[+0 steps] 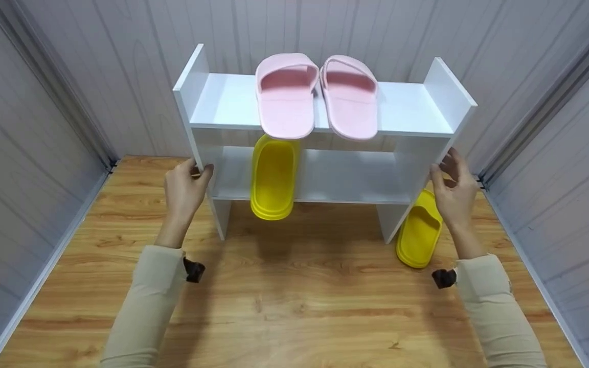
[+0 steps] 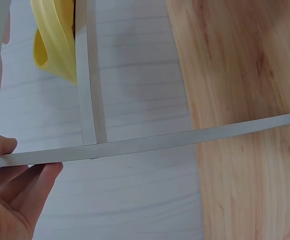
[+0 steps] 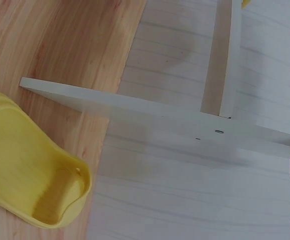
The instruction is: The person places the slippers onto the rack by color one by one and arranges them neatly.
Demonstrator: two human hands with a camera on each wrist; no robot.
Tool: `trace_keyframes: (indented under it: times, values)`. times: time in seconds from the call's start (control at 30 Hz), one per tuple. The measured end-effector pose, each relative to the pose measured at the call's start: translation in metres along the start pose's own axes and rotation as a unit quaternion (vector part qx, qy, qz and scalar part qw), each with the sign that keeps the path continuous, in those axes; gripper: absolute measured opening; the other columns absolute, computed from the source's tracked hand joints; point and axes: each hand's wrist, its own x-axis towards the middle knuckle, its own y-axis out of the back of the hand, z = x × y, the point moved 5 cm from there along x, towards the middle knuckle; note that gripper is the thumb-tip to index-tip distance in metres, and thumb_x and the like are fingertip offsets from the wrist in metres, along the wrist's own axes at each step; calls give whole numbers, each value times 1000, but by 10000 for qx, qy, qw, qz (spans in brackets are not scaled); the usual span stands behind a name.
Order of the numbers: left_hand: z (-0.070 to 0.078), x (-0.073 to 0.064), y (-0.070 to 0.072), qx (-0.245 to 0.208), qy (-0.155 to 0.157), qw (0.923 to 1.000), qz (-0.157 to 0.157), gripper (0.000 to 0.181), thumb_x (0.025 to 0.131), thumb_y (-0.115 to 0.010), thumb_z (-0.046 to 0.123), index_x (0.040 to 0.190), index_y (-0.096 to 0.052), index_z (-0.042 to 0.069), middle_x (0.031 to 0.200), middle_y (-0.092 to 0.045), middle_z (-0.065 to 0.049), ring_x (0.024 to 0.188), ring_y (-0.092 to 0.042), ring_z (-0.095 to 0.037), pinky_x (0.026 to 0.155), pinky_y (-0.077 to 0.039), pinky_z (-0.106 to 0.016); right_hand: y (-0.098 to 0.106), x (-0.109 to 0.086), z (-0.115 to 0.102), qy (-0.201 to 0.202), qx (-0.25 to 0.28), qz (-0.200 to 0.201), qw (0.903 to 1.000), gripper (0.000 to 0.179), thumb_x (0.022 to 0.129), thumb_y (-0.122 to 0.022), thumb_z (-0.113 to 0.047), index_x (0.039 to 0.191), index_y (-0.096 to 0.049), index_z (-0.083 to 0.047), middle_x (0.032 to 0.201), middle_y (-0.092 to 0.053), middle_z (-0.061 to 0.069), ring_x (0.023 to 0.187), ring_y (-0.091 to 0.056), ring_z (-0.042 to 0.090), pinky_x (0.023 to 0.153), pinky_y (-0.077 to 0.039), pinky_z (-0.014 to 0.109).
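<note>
A white two-tier shoe rack [image 1: 348, 176] stands between my hands in the head view. My left hand [image 1: 184, 189] pinches the front edge of its left side panel [image 2: 145, 144], thumb on one face and fingers on the other. On the opposite side, my right hand [image 1: 457, 197] grips the right side panel [image 3: 149, 107]; in the right wrist view that hand is mostly cut off. Two pink slippers [image 1: 287, 110] [image 1: 353, 110] sit side by side on the top shelf. One yellow slipper [image 1: 274, 179] lies on the lower shelf, its far end hidden under the top shelf.
Another yellow slipper [image 1: 420, 230] lies on the wooden floor [image 1: 294, 306] beside the rack's right panel, below my right hand. A pale panelled wall [image 1: 136, 76] rises behind the rack, with further walls at left and right.
</note>
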Motion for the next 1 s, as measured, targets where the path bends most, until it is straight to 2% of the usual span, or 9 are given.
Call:
trace_keyframes:
  times: [0.17, 0.23, 0.33, 0.4, 0.47, 0.6, 0.7, 0.8, 1.0]
  values:
    - [0, -2, 3, 20, -15, 10000, 66, 20, 81, -60, 10, 92, -65, -6, 89, -63, -21, 78, -62, -31, 66, -50, -39, 9, -6, 16, -507, 402, 308, 9974, 37, 89, -51, -14, 125, -47, -6, 111, -56, 14, 93, -56, 11, 72, -45, 19]
    - [-1, -2, 4, 17, -2, 10000, 71, 20, 81, -60, 9, 92, -65, -6, 89, -63, -22, 78, -62, -31, 66, -50, -39, 12, -9, 28, -825, 378, 396, 9951, 39, 89, -51, -16, 127, -45, -6, 115, -54, 15, 99, -53, 13, 80, -42, 22]
    - [-1, -2, 4, -16, -35, 10000, 71, 19, 81, -61, 8, 91, -65, -7, 88, -63, -22, 78, -62, -32, 66, -50, -40, 16, -15, 56, -1547, 348, 358, 9867, 48, 88, -53, -23, 131, -39, -6, 124, -46, 16, 112, -44, 19, 93, -35, 30]
    - [-1, -2, 4, -33, -71, 9999, 72, 19, 80, -61, 8, 91, -65, -7, 88, -63, -23, 78, -62, -32, 65, -50, -40, 16, -22, 79, -2185, 311, 183, 9752, 57, 87, -53, -31, 136, -31, -9, 133, -36, 14, 120, -34, 22, 98, -28, 34]
    - [0, -2, 4, -29, -109, 9999, 57, 18, 80, -61, 8, 90, -65, -7, 87, -63, -23, 77, -62, -32, 65, -50, -41, 14, -31, 102, -2836, 221, -38, 9587, 67, 85, -53, -39, 140, -22, -14, 140, -24, 10, 126, -23, 23, 100, -23, 37]
    - [1, -3, 4, -16, -167, 9998, 46, 18, 80, -61, 8, 90, -65, -8, 86, -63, -22, 77, -62, -33, 64, -50, -42, 9, -49, 136, -3770, 39, -299, 9257, 82, 81, -53, -48, 142, -6, -22, 145, -3, 6, 130, -5, 23, 103, -13, 39]
    - [1, -3, 4, -35, -180, 9998, 48, 18, 80, -61, 7, 90, -65, -8, 86, -63, -23, 77, -62, -33, 64, -50, -43, 6, -59, 150, -4013, -271, -330, 9150, 90, 79, -56, -50, 142, 0, -20, 145, 6, 10, 130, 2, 25, 103, -7, 39]
    - [1, -3, 3, -44, -159, 9999, 46, 19, 80, -61, 7, 92, -65, -7, 87, -63, -23, 78, -62, -32, 64, -50, -42, 1, -67, 160, -4076, -635, -435, 9099, 95, 77, -56, -53, 142, 5, -17, 144, 8, 15, 130, 3, 29, 103, -6, 41]
    - [1, -3, 3, 19, -126, 9999, 34, 19, 80, -61, 7, 93, -65, -7, 88, -63, -22, 78, -62, -32, 64, -50, -42, -8, -82, 167, -4364, -1087, -643, 8908, 100, 75, -56, -55, 140, 14, -25, 142, 7, 22, 125, -2, 44, 99, -9, 54]
